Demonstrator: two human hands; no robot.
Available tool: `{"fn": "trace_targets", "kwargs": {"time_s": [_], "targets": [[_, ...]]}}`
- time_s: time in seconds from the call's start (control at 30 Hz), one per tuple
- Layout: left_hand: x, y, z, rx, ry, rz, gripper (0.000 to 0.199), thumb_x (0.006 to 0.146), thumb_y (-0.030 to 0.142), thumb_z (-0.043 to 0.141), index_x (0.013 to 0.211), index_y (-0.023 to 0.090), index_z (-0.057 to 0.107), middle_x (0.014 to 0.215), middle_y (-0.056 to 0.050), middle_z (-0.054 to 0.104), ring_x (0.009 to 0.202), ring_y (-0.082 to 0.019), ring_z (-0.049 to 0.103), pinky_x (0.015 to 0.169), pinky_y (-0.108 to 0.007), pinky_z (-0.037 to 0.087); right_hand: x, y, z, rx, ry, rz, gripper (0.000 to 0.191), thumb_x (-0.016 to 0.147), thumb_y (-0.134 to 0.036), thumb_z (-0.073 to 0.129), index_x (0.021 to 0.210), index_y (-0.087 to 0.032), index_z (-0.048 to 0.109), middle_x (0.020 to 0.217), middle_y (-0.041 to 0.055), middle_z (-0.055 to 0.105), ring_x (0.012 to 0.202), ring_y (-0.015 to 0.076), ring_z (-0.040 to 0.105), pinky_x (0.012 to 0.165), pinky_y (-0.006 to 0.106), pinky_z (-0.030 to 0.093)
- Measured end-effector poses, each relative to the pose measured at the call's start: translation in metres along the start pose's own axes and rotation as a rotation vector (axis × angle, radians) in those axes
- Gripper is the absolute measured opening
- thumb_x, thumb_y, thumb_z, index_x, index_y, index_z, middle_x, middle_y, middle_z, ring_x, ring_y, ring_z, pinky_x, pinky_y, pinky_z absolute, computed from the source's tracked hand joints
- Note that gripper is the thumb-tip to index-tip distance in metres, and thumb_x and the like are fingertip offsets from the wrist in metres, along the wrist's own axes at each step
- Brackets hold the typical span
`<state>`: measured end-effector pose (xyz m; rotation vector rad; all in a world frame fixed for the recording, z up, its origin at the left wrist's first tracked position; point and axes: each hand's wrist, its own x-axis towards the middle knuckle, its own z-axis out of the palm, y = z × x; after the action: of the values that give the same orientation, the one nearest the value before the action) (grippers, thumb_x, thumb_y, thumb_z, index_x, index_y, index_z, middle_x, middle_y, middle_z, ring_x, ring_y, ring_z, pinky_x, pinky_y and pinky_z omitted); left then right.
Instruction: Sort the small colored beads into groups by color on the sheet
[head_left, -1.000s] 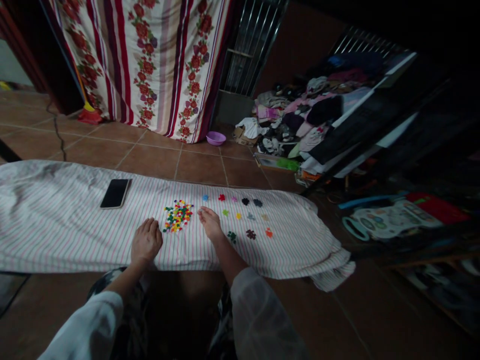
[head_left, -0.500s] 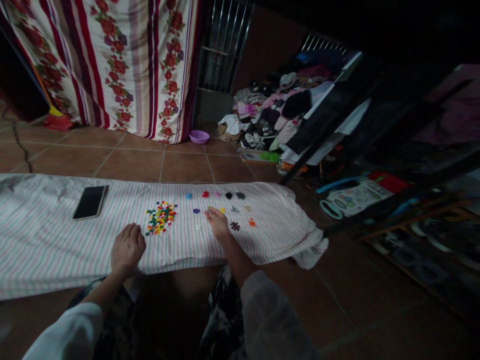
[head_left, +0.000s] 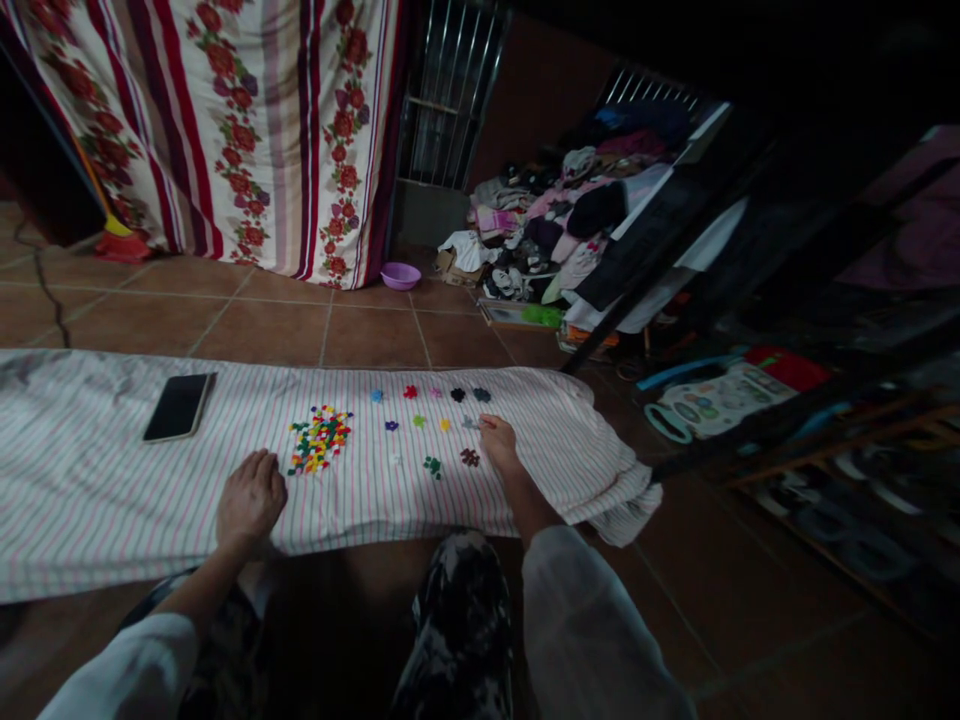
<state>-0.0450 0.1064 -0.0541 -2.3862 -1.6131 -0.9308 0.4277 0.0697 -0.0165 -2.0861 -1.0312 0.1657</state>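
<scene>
Dim room, brown tiled floor (head_left: 277, 335), long white cloth with thin pink and grey stripes (head_left: 360, 512).
Left to right: a flat black rectangular phone (head_left: 178, 408) up and left of the left hand (head_left: 251, 497), which rests palm down, fingers flat and close together. Just beyond it, to the right, a loose heap of tiny multicoloured pieces (head_left: 321, 440). Then a small dark green cluster (head_left: 433, 467), a dark brown cluster (head_left: 469, 457) and a grey cluster (head_left: 469, 422), those last two right beside the right hand (head_left: 501, 445), pinched narrow; can't tell if it's got a piece.
</scene>
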Motion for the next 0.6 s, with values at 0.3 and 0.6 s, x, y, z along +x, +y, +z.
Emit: {"fn": "trace_targets", "kwargs": {"time_s": [0.3, 0.6], "targets": [[0.0, 0.0, -0.001, 0.073, 0.011, 0.025, 0.03, 0.09, 0.024, 0.039, 0.11, 0.013, 0.058, 0.116, -0.019, 0.065, 0.116, -0.032, 0.06, 0.096, -0.048, 0.05, 0.011, 0.005, 0.012, -0.032, -0.066, 0.068, 0.032, 0.075, -0.011, 0.049, 0.091, -0.015, 0.077, 0.096, 0.0078, 0.075, 0.097, 0.0204, 0.068, 0.097, 0.033, 0.049], [0.0, 0.0, -0.001, 0.09, 0.011, 0.045, 0.031, 0.09, 0.023, 0.039, 0.11, 0.009, 0.059, 0.115, -0.02, 0.066, 0.114, -0.032, 0.06, 0.096, -0.047, 0.05, 0.01, 0.018, 0.024, 0.066, -0.056, -0.073, 0.029, 0.075, -0.016, 0.051, 0.092, -0.018, 0.075, 0.092, 0.0076, 0.075, 0.094, 0.0227, 0.07, 0.091, 0.038, 0.054]]}}
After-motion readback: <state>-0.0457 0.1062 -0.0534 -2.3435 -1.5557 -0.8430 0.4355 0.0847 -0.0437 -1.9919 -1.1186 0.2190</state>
